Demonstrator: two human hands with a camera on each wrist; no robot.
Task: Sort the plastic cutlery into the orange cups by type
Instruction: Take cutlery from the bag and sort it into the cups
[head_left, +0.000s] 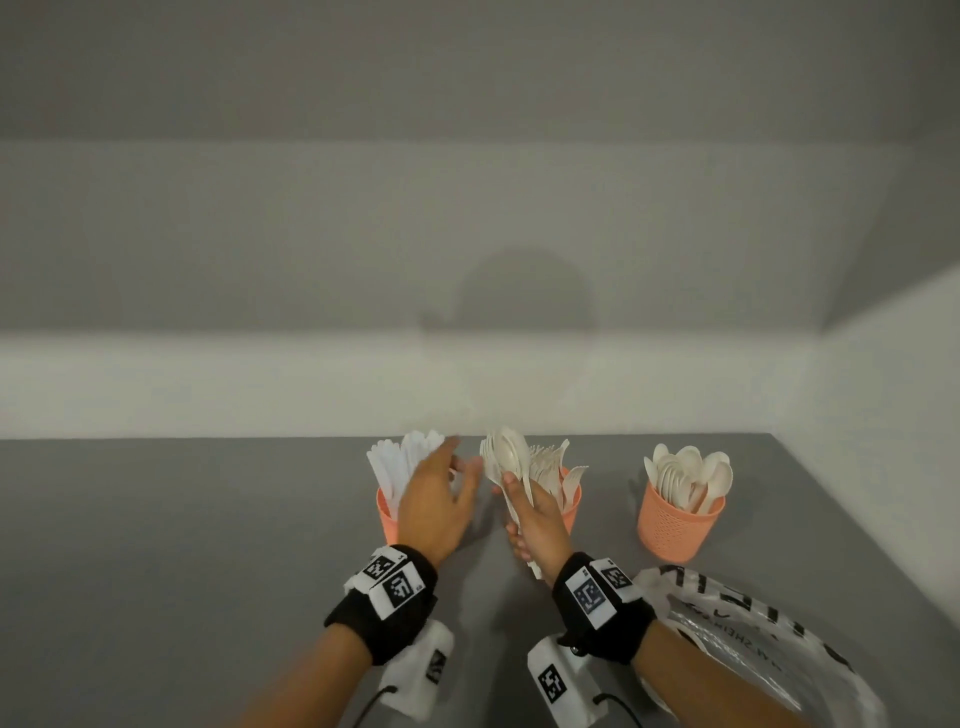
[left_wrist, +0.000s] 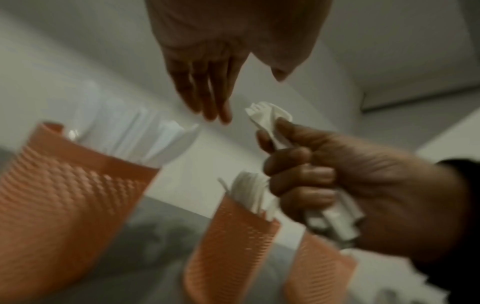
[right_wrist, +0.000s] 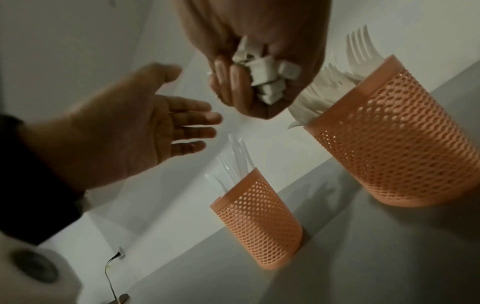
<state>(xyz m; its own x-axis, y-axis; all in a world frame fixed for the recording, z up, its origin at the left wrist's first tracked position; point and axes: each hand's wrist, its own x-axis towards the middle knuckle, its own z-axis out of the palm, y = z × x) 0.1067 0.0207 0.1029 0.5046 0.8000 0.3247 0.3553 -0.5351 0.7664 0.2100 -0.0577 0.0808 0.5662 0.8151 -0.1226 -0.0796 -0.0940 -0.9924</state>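
Three orange mesh cups stand near the wall. The left cup (head_left: 387, 515) (right_wrist: 259, 222) holds white knives (head_left: 397, 462). The middle cup (head_left: 571, 512) (right_wrist: 400, 144) holds forks (head_left: 553, 460). The right cup (head_left: 680, 519) holds spoons (head_left: 691, 470). My right hand (head_left: 535, 519) (right_wrist: 246, 86) grips a bundle of mixed cutlery (head_left: 506, 460) (left_wrist: 270, 119) by the handles, upright, between the left and middle cups. My left hand (head_left: 447, 483) (left_wrist: 207, 96) (right_wrist: 166, 127) is open with spread fingers in front of the knife cup, just left of the bundle and apart from it.
A crumpled clear plastic bag (head_left: 753, 639) with black print lies on the grey table (head_left: 182, 545) at the front right, beside my right forearm. White walls close the back and the right side. A cable (right_wrist: 110, 273) runs along the floor.
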